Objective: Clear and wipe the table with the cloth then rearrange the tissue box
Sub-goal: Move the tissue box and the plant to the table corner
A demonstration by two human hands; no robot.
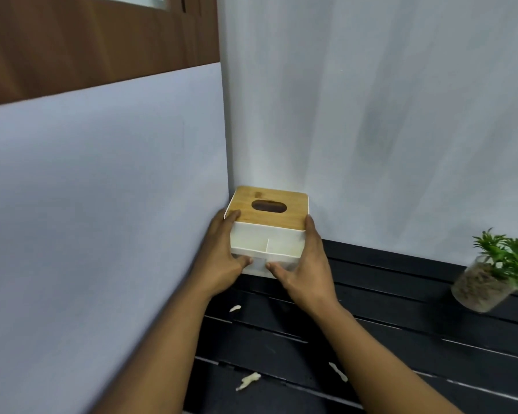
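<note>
My left hand and right hand clasp the bamboo-lidded tissue box by opposite sides, thumbs on its front. I judge this steadies it in the table's far corner, against both walls. Paper scraps lie nearer.

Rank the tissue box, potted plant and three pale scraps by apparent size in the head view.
1. tissue box
2. potted plant, cropped at the frame edge
3. nearest scrap and right scrap: too alike to rank
4. far scrap, though it lies farther away
</note>
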